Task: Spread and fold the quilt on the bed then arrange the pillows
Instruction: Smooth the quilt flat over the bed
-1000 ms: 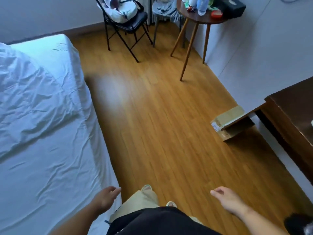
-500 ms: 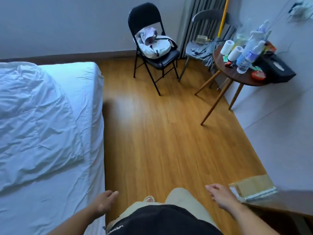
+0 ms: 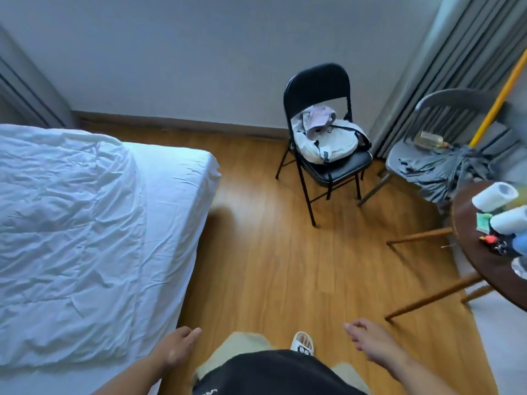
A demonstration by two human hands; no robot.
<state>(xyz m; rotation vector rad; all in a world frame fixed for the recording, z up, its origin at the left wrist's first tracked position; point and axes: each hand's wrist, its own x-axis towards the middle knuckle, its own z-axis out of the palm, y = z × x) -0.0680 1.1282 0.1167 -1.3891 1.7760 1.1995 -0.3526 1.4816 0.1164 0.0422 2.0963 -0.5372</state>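
I have walked on beside the bed (image 3: 176,178): the black chair (image 3: 318,84) now sits upper centre, the round table (image 3: 479,270) fills the right edge, the cardboard box has left the frame.

Place: a home bedroom.
Sleeping: bed (image 3: 182,178) with a rumpled white quilt (image 3: 65,223) on top.
Room: wood-plank floor (image 3: 271,266), plain grey wall (image 3: 171,52).
Seating: black folding chair (image 3: 316,84) holding a bag (image 3: 328,143); grey chair (image 3: 456,98) draped with clothes (image 3: 433,169).
Corner: grey curtain (image 3: 456,67).
Clutter: round tabletop (image 3: 479,269) with paper rolls (image 3: 494,196) and small personal items.

Wrinkled cloth quilt (image 3: 71,223); glossy wood floor (image 3: 285,266)
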